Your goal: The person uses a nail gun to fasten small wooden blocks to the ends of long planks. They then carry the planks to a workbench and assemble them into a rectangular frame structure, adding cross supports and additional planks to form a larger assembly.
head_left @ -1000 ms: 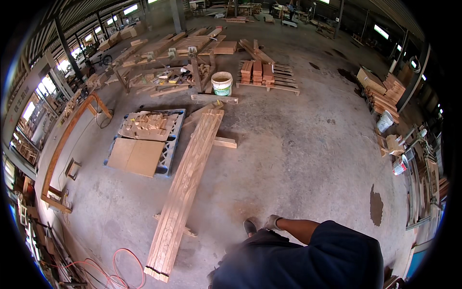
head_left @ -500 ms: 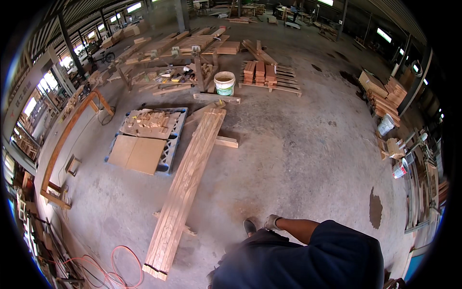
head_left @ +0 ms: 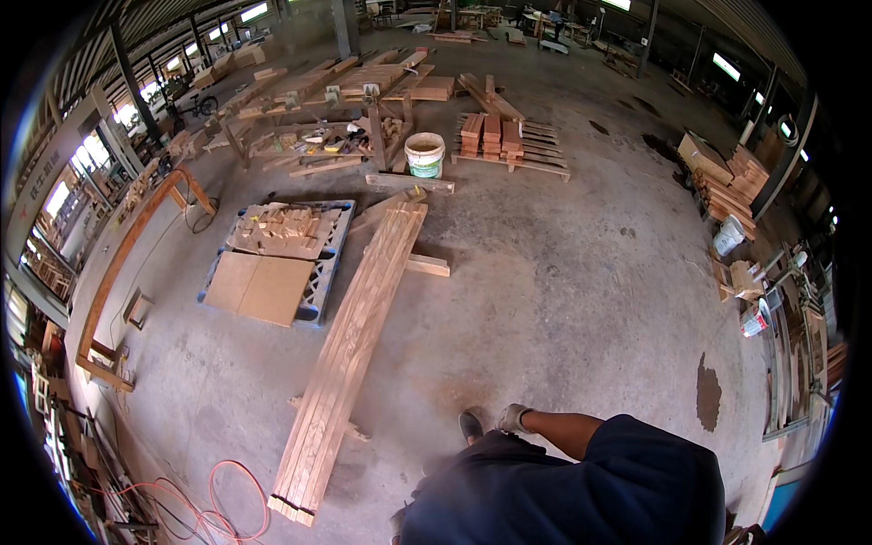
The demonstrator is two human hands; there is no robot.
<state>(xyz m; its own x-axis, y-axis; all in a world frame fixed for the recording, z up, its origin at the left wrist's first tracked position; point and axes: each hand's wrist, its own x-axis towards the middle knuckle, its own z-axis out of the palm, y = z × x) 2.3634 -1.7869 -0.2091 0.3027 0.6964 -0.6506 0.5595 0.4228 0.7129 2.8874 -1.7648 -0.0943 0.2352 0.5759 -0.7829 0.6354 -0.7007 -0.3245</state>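
My right hand (head_left: 514, 418) wears a light grey glove and sits at the end of a bare forearm that comes out of a dark blue sleeve (head_left: 636, 463). It hangs over the concrete floor beside my dark shoe (head_left: 470, 425). Its fingers look curled, but it is too small to tell whether it holds anything. The nearest thing is a long stack of wooden planks (head_left: 359, 336) lying on the floor to its left, apart from it. My left hand is out of sight.
A blue pallet (head_left: 320, 282) with board sheets and wood offcuts lies left of the planks. A white bucket (head_left: 424, 154) and a pallet of short blocks (head_left: 509, 141) stand further off. An orange cable (head_left: 218, 500) coils at the lower left. Timber stacks line the right wall (head_left: 727, 182).
The view has moved slightly forward, so the planks and the pallet look a little nearer. My right hand keeps the same place by my shoe.
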